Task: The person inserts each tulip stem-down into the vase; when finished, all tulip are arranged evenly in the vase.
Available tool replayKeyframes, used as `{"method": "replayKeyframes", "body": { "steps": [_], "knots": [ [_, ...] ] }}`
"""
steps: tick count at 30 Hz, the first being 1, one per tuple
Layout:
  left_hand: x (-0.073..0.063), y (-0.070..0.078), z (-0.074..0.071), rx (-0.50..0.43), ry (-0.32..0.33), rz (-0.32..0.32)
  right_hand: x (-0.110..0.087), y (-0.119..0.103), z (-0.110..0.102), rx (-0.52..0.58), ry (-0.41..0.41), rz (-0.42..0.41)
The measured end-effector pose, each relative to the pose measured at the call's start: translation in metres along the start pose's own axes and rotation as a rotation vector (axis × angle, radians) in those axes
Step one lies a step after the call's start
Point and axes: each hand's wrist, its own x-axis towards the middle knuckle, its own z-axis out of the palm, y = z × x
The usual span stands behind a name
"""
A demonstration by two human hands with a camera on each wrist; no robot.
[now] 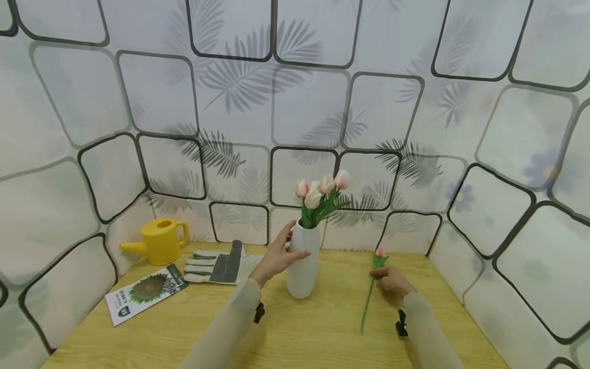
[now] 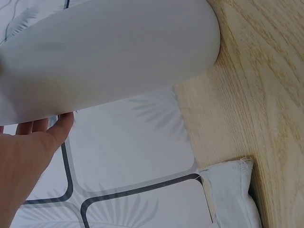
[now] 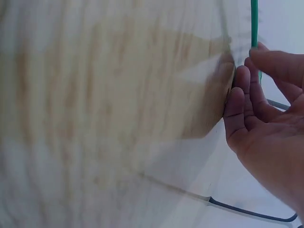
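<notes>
A tall white vase (image 1: 303, 266) stands upright on the table, with several pink-and-white tulips (image 1: 314, 197) in it. My left hand (image 1: 279, 256) holds the vase at its upper left side, thumb across the front and fingers toward the back. In the left wrist view, fingertips (image 2: 64, 124) meet the vase wall (image 2: 133, 52). To the right, my right hand (image 1: 393, 281) pinches a single pink tulip (image 1: 380, 260) just below its leaves. The right wrist view shows its green stem (image 3: 254, 21) between thumb and finger, with the other fingers curled near the tabletop.
A yellow watering can (image 1: 161, 243) stands at the back left. White-and-grey gloves (image 1: 226, 266) lie left of the vase, and a seed packet (image 1: 145, 294) with a sunflower picture lies in front of the can. Patterned fabric walls (image 1: 239, 174) enclose the wooden table (image 1: 318, 338).
</notes>
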Motion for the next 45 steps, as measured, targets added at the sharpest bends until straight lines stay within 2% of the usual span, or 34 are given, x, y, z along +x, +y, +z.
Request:
{"method": "replayKeyframes", "body": {
  "steps": [3,6,10,12,14,17,18,27,33,37,45],
  "knots": [
    [-0.001,0.001,0.000,-0.004,0.001,-0.001,-0.002,0.001,-0.001,0.153,0.014,0.040],
    [-0.001,0.000,0.000,-0.005,0.000,-0.002,-0.004,0.003,0.001,0.245,0.070,0.092],
    [0.000,0.000,0.001,-0.007,-0.002,-0.001,-0.006,0.003,0.005,0.179,0.159,0.149],
    [0.000,0.000,0.001,-0.010,-0.005,-0.004,-0.007,0.002,0.008,0.277,0.163,0.174],
    [0.000,0.000,0.001,-0.015,-0.006,-0.007,-0.008,0.001,0.010,0.427,0.156,0.184],
    [0.001,0.000,0.001,-0.017,-0.006,-0.006,-0.010,0.001,0.013,0.650,0.146,0.174],
    [0.001,0.000,0.001,-0.018,-0.006,-0.005,-0.010,0.001,0.014,0.684,0.149,0.165],
    [0.002,0.000,0.002,0.000,-0.003,0.006,-0.013,-0.014,0.010,0.849,0.180,0.089],
    [0.001,0.000,0.002,0.007,-0.004,-0.002,-0.012,-0.028,0.009,1.050,0.267,-0.025],
    [0.000,0.001,0.002,0.005,-0.006,-0.007,-0.012,-0.040,0.011,1.135,0.341,-0.083],
    [0.000,0.002,0.000,-0.006,-0.002,-0.002,-0.013,-0.077,0.010,1.285,0.433,-0.116]
  ]
}}
